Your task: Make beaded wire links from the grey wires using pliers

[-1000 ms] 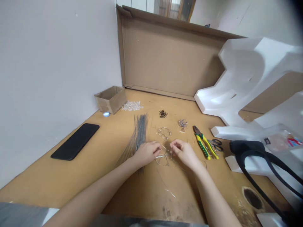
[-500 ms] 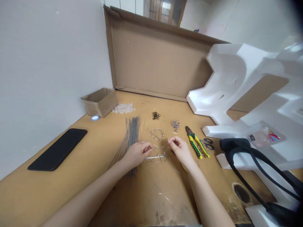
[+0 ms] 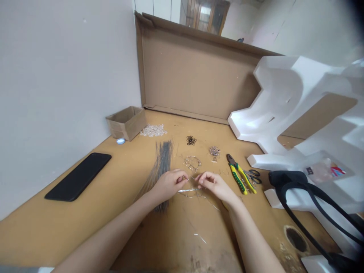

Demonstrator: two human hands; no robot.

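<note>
My left hand (image 3: 170, 184) is closed in a pinch, its wrist lying over a bundle of thin grey wires (image 3: 165, 155). Close by on the right, my right hand (image 3: 212, 184) pinches too, and a thin piece of wire (image 3: 192, 178) shows between the two sets of fingertips. Just beyond them lies a loose ring of twisted wire pieces (image 3: 192, 163). Below the fingers are silvery straight strips (image 3: 186, 190) and thin wire bits. Pliers with green and yellow handles (image 3: 240, 174) lie to the right of my right hand, beside dark-handled scissors (image 3: 253, 176).
Farther back are small black rings (image 3: 191, 140), a silvery pile of small metal pieces (image 3: 214, 151) and clear beads (image 3: 154, 130) by a cardboard box (image 3: 126, 123). A black phone-like slab (image 3: 79, 177) lies left. White foam packing (image 3: 280, 87) and a black strap-like frame (image 3: 290, 182) stand right.
My right hand has come closer to my left, narrowing the gap between the fingertips. The whole view has shifted slightly, so things on the table appear farther right.
</note>
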